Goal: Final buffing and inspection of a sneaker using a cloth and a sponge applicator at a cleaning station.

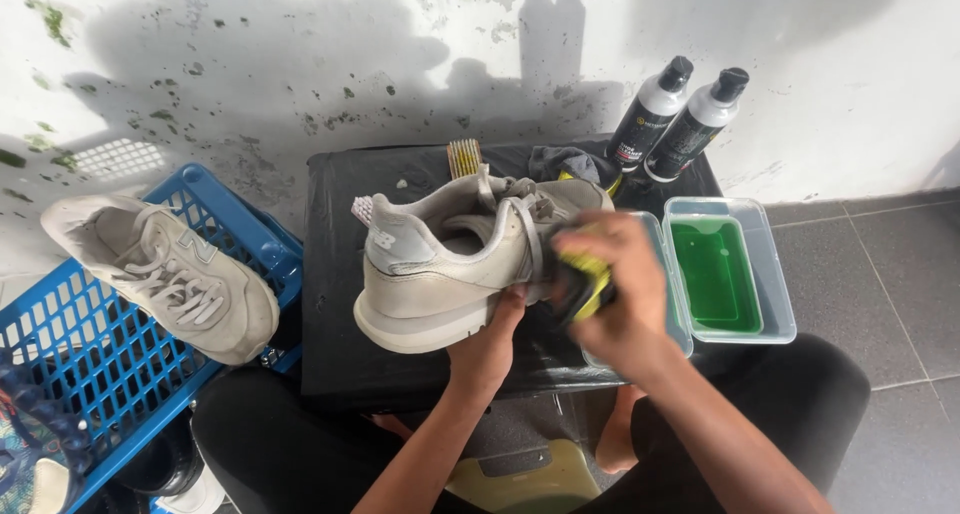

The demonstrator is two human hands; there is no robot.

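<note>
Left hand (490, 339) grips sneaker (450, 264), heel left, toe right, under right hand (615, 284).

your left hand (487, 346) props the pale sneaker (460, 259) on the black table (330, 304); right hand (615, 289) presses a yellow brush (588, 279) to its side.
</note>
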